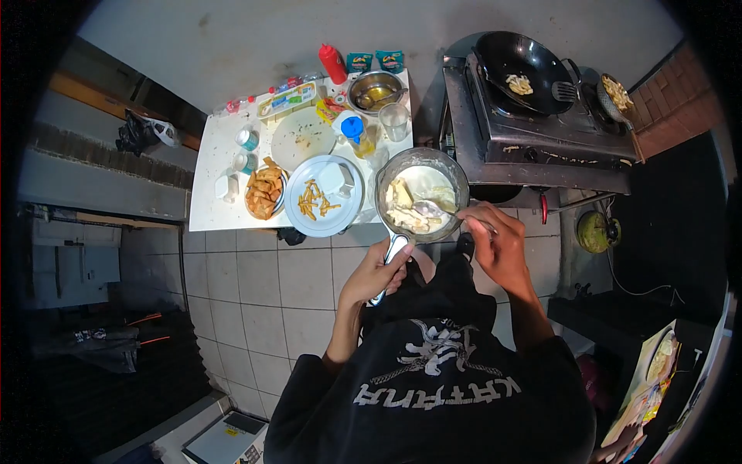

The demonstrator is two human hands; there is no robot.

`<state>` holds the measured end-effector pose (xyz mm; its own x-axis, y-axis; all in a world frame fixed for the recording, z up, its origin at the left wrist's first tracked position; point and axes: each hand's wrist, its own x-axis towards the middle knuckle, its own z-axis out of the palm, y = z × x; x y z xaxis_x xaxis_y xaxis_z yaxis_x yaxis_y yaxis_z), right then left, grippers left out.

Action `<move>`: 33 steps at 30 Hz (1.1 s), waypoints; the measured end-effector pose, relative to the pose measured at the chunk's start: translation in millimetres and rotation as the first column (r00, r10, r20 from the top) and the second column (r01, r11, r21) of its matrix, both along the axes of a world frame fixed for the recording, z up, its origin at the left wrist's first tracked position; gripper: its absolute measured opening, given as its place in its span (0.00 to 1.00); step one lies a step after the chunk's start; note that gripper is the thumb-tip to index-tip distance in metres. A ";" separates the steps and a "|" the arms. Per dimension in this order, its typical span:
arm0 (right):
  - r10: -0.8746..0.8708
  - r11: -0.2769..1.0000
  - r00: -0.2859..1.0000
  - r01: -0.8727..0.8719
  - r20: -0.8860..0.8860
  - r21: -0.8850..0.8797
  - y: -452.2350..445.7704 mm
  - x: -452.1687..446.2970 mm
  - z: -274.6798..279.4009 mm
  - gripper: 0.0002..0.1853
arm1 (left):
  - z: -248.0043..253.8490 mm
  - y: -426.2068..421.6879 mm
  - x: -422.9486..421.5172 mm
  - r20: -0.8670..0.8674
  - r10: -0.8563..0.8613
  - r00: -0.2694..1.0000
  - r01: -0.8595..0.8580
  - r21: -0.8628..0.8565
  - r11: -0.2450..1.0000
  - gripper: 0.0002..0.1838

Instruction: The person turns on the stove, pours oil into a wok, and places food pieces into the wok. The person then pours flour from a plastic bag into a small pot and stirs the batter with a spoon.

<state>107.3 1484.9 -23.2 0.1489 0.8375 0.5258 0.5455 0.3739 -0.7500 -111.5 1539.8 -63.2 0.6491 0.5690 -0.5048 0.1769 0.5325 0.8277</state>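
Observation:
Wrapped around the white-edged handle of a saucepan (460, 172), my left hand (377, 272) holds the pan up in front of my body. Inside it are a creamy white liquid and pale pieces of food (404, 215). My right hand (498, 241) is closed on a spoon (429, 209) whose bowl dips into the mixture. To the pan's left, a pale blue plate (297, 221) holds several fried strips (312, 199) and a white container (336, 179). A bowl of golden fried pieces (264, 190) stands beside that plate.
At right, a gas stove (556, 147) carries a black wok (502, 58) with food and a slotted spatula (564, 92), plus a strainer (616, 94) of fried food. The white table (212, 155) holds a metal bowl (376, 93), red bottle (333, 63), glass (394, 122) and blue-lidded jug (352, 128).

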 end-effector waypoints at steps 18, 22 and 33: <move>-0.069 0.997 0.984 0.064 -0.167 -0.034 29.9 -1.1 -28.6 0.12 | -6.9 4.7 -4.7 0.037 -0.005 0.999 0.004 0.026 1.000 0.12; -0.134 0.991 0.982 0.129 -0.136 -0.042 35.3 14.7 -18.9 0.06 | -5.7 6.3 -3.6 0.024 -0.036 0.999 0.036 0.033 0.999 0.12; -0.154 0.985 0.985 0.147 -0.082 -0.090 24.6 4.7 -11.3 0.08 | -4.6 11.7 -0.9 0.020 -0.045 0.999 0.044 0.050 0.998 0.14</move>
